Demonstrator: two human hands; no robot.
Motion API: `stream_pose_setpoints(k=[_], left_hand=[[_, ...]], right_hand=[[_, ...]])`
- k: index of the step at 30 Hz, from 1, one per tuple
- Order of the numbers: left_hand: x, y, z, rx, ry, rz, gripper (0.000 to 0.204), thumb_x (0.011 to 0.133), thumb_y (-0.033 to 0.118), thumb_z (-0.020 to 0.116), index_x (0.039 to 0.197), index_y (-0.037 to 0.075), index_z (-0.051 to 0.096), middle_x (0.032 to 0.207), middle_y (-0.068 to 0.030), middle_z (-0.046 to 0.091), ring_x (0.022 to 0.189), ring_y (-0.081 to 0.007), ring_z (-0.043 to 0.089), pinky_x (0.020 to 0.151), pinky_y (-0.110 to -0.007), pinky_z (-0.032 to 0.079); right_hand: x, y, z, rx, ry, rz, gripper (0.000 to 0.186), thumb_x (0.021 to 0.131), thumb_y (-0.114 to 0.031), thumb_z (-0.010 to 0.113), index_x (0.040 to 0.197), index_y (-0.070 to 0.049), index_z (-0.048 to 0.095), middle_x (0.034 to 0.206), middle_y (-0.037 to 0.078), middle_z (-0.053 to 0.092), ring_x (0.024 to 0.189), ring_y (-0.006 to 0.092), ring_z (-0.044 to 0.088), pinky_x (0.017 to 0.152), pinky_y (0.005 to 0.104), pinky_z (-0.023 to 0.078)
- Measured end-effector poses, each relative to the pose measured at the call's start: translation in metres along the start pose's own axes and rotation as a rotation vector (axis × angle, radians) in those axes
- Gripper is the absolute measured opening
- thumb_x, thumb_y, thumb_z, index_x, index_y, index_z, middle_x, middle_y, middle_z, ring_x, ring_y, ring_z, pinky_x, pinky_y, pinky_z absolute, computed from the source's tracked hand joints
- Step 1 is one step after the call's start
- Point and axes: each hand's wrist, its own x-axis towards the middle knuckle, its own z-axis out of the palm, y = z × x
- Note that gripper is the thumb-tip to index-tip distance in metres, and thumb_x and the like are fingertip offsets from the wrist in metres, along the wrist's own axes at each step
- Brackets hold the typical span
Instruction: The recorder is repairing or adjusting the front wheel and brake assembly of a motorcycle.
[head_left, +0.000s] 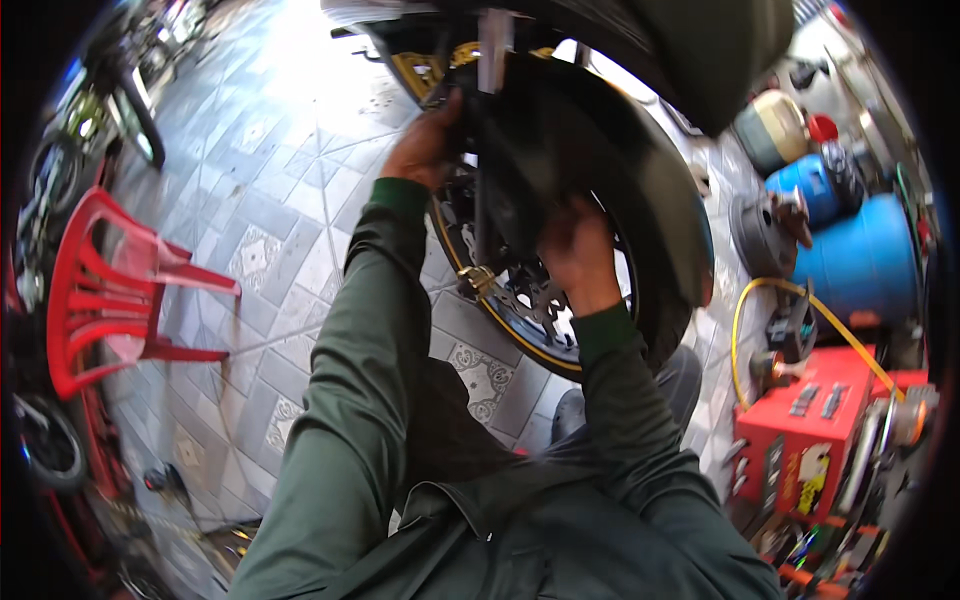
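Note:
A motorcycle's front wheel stands in front of me, its black tyre (655,215) and yellow-striped rim (525,347) showing. A black fender (535,130), smeared by motion, sits over the upper wheel. On its left side, beside the fork, my left hand (425,148) is closed around its dark edge, the fingertips hidden. My right hand (582,252) is bent at the fender's near side, in front of the wheel; blur smears its fingers. Below the hands are the perforated brake disc (540,305) and a brass-coloured axle end (477,281).
A red plastic chair (100,300) stands on the patterned tile floor (290,210) at left, with motorcycles beyond it. At right are blue drums (860,260), a red toolbox (805,425) and a yellow hose (838,325). Dark bodywork (690,50) overhangs the wheel.

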Motion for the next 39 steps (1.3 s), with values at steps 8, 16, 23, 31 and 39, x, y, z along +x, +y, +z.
stream_pose_setpoints(k=[8, 16, 23, 31, 39], left_hand=[[-0.006, 0.002, 0.005, 0.571, -0.071, 0.259, 0.031, 0.092, 0.011, 0.052, 0.121, -0.001, 0.054, 0.121, -0.0126, 0.061, 0.11, -0.0231, 0.057, 0.095, -0.034, 0.045], [-0.022, 0.027, -0.004, 0.663, 0.073, 0.251, 0.038, 0.091, 0.02, 0.049, 0.123, -0.001, 0.052, 0.126, -0.0131, 0.056, 0.115, -0.0255, 0.053, 0.103, -0.038, 0.038], [-0.012, 0.005, 0.01, 0.592, 0.152, 0.239, 0.045, 0.092, 0.031, 0.048, 0.124, 0.001, 0.052, 0.129, -0.0133, 0.054, 0.118, -0.0295, 0.05, 0.105, -0.043, 0.035], [-0.02, 0.012, 0.009, 0.395, 0.217, 0.146, 0.042, 0.087, 0.028, 0.058, 0.118, 0.0, 0.056, 0.117, -0.013, 0.061, 0.106, -0.0266, 0.058, 0.096, -0.041, 0.044], [-0.011, 0.045, -0.016, 0.352, 0.131, 0.086, 0.046, 0.083, 0.037, 0.061, 0.113, 0.002, 0.06, 0.112, -0.0135, 0.063, 0.102, -0.0283, 0.058, 0.093, -0.041, 0.046]], right_hand=[[0.027, 0.029, -0.001, -1.48, 0.377, -0.37, 0.026, 0.082, -0.002, 0.054, 0.106, -0.009, 0.063, 0.104, 0.017, 0.064, 0.097, 0.0266, 0.062, 0.084, 0.0307, 0.049], [0.04, 0.058, 0.055, 0.268, 0.229, -0.276, 0.019, 0.092, -0.014, 0.044, 0.105, -0.009, 0.057, 0.104, 0.01, 0.062, 0.098, 0.0181, 0.058, 0.084, 0.0257, 0.045], [0.049, 0.056, 0.038, 0.45, 0.043, -0.288, 0.022, 0.095, -0.025, 0.044, 0.104, -0.009, 0.057, 0.103, 0.008, 0.063, 0.095, 0.0152, 0.058, 0.081, 0.0236, 0.045], [0.01, 0.049, 0.055, 2.858, -0.195, 0.472, 0.023, 0.09, -0.02, 0.049, 0.1, -0.005, 0.064, 0.096, 0.008, 0.067, 0.098, 0.0212, 0.06, 0.089, 0.0353, 0.046], [0.019, 0.039, 0.08, 3.646, -0.033, 0.475, 0.024, 0.08, -0.02, 0.054, 0.09, -0.007, 0.072, 0.089, 0.004, 0.07, 0.096, 0.023, 0.061, 0.091, 0.0372, 0.042]])
